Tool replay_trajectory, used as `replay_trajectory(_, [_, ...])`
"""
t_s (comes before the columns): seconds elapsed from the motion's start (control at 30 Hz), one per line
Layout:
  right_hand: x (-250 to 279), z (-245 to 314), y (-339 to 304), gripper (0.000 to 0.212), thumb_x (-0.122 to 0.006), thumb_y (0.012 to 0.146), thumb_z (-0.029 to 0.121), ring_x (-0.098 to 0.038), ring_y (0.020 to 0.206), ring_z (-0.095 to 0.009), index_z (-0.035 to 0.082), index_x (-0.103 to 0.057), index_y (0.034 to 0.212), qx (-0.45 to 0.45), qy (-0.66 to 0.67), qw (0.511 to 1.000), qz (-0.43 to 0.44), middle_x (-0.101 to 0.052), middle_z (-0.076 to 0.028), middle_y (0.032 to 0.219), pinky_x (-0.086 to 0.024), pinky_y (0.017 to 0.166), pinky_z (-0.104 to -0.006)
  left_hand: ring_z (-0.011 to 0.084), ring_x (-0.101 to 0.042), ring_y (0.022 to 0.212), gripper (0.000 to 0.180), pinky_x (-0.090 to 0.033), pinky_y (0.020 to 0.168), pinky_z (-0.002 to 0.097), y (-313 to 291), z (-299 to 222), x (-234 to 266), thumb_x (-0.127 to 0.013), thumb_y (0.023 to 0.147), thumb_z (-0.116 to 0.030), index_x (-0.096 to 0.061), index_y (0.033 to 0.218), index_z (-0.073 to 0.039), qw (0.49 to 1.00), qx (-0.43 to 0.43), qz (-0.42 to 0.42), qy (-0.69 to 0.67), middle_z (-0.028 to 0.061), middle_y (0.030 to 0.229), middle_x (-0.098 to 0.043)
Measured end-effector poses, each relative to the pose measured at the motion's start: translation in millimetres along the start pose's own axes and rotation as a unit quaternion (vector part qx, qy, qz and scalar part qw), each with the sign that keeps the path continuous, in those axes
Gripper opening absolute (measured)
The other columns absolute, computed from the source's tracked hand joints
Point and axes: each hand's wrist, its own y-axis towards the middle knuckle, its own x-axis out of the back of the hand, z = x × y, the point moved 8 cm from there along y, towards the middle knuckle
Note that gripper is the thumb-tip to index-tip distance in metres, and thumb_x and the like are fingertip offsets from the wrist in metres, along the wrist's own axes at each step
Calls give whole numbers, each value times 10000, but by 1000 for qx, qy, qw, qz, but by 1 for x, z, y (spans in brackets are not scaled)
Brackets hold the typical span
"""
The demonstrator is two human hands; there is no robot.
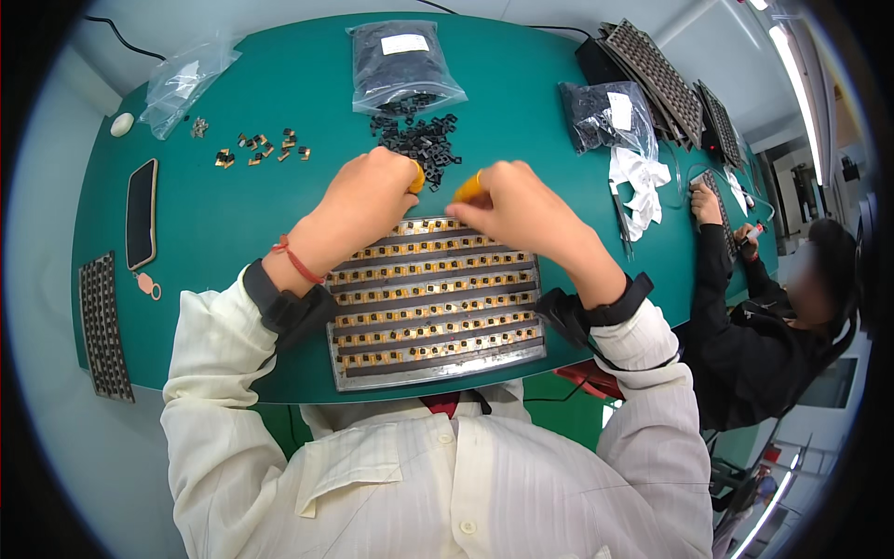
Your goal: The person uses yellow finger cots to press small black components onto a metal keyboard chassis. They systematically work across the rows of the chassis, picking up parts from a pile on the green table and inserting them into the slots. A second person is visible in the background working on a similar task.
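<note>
A metal tray lies in front of me, its rows filled with small gold-and-black parts. Over its far left edge is my left hand, fingers curled together, with a yellow finger cover on one fingertip. My right hand is above the far right part of the tray, thumb and finger pinched, also wearing a yellow finger cover. Anything small between the fingers of either hand is too small or hidden to see. Just beyond my hands, a pile of small black plastic pieces spreads on the green table.
A bag of black pieces stands behind the pile. Loose gold-and-black parts, a phone and a narrow tray are left. Right are another bag, tissue, tweezers, stacked trays and a co-worker.
</note>
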Motion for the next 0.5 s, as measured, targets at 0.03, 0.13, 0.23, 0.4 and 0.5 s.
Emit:
replay_trajectory(0.03, [2,-5,5,292,-777,782,208,-688,714,-373,-76,-716,811,-4,28,999,-24,-675,-244,736,-551,677,-422,296,-690,711,173,-543,649,354,-2,1,2,-757,759,-55,-712,877,62,1000,12,10,-3,207,787,-686])
replay_trajectory(0.13, [-4,-4,20,255,-783,765,169,-691,739,-369,-70,-716,823,8,6,999,-41,-679,-241,752,-554,681,-418,289,-695,727,173,-548,663,351,-13,18,4,-756,756,-40,-708,883,67,996,65,36,-40,205,793,-692])
replay_trajectory(0.23, [-14,-7,31,223,-765,768,149,-689,755,-374,-64,-709,804,-2,-24,996,-80,-676,-248,756,-552,678,-422,281,-700,739,191,-554,675,345,-25,31,12,-757,754,-28,-698,900,80,996,70,14,-56,198,797,-697])
replay_trajectory(0.4, [-22,1,33,168,-724,766,108,-680,740,-389,-57,-700,781,29,-35,998,-41,-662,-258,735,-549,679,-437,273,-702,743,212,-559,682,334,-37,34,18,-761,755,-25,-687,916,92,997,58,-41,-41,193,799,-700])
replay_trajectory(0.5, [-20,6,27,160,-712,770,91,-685,717,-365,-61,-709,819,41,-23,999,-15,-670,-245,736,-550,673,-413,274,-703,764,205,-558,684,338,-35,27,17,-766,767,-62,-692,895,81,996,71,-33,-49,190,802,-699])
